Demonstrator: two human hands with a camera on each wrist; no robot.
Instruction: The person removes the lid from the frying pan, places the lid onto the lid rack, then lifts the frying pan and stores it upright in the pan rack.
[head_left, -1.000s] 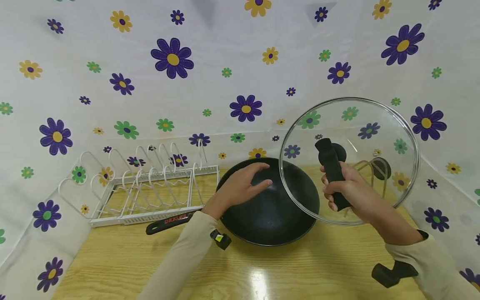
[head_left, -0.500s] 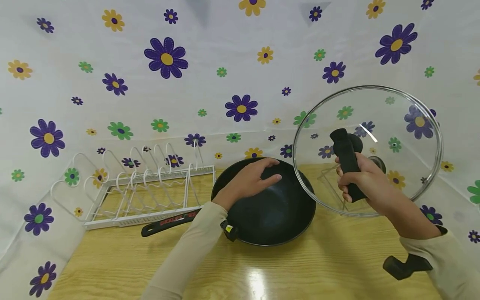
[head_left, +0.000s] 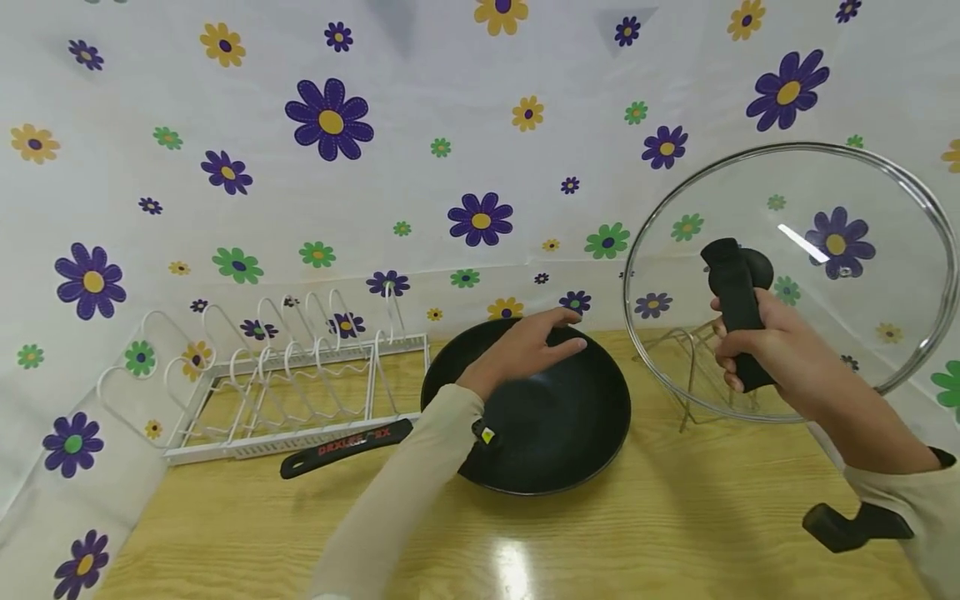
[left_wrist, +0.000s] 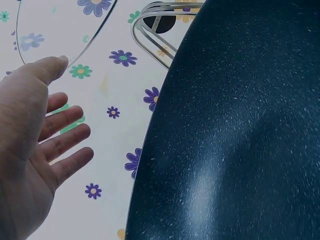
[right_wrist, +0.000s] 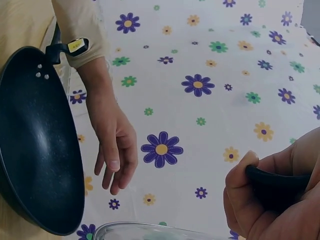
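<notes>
A round glass lid [head_left: 697, 192] with a steel rim is held up at the right by my right hand [head_left: 783, 346]. The fingers curl round its upright black handle [head_left: 738, 308], which also shows in the right wrist view as a black grip [right_wrist: 275, 187]. My left hand [head_left: 528, 346] hovers over a black wok [head_left: 555, 433], fingers spread and holding nothing. In the left wrist view the left palm [left_wrist: 22, 185] shows beside the wok's dark inside [left_wrist: 240, 130]. The wok sits on the wooden table, its long black handle [head_left: 345, 448] pointing left.
A white wire dish rack [head_left: 292, 442] stands at the back left, behind the wok's handle. A smaller wire stand [head_left: 685, 417] is at the back right, partly behind the glass lid. A flower-patterned sheet [head_left: 420, 83] hangs behind the wooden table [head_left: 615, 533].
My right hand has carried the lid to the right and up, off its overlap with the wok in the head view. My left hand has drifted right over the wok.
</notes>
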